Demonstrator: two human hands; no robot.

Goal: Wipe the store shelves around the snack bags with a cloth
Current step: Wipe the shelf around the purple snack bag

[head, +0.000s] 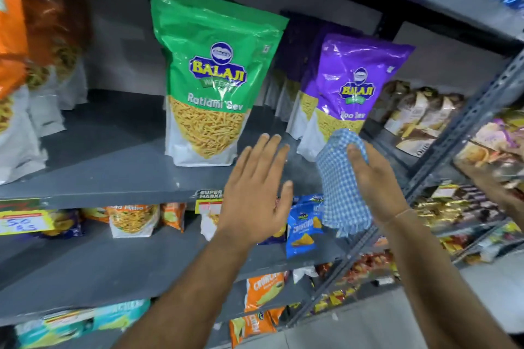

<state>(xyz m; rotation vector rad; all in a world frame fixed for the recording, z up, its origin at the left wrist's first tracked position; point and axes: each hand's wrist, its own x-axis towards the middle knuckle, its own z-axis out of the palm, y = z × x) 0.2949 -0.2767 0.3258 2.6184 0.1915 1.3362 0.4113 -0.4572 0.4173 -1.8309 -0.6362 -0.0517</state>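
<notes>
Head view: grey metal store shelving [113, 178] in several tiers, stocked with snack bags; a perforated grey upright [465, 122] bounds the bay on your right. On the shelf at hand level stands a tall green foil pouch of sev [209, 71], upright, and well to its right a purple foil pouch [351, 85], also upright. Between them lies a strip of bare shelf, running front to back.

Your left hand [255, 190] is spread flat, fingers extended, holding nothing; it hovers at the shelf's front edge, just below and right of the green pouch. Your right hand [374, 178] grips a blue-and-white checked cloth [340, 178], bunched at the top, its tail hanging past the shelf lip. The cloth sits directly in front of the purple pouch's lower edge; contact cannot be told.

The bare strip lies ahead and slightly left of the cloth hand, which is nearer to it; a short forward reach would likely bring the cloth onto it.
</notes>
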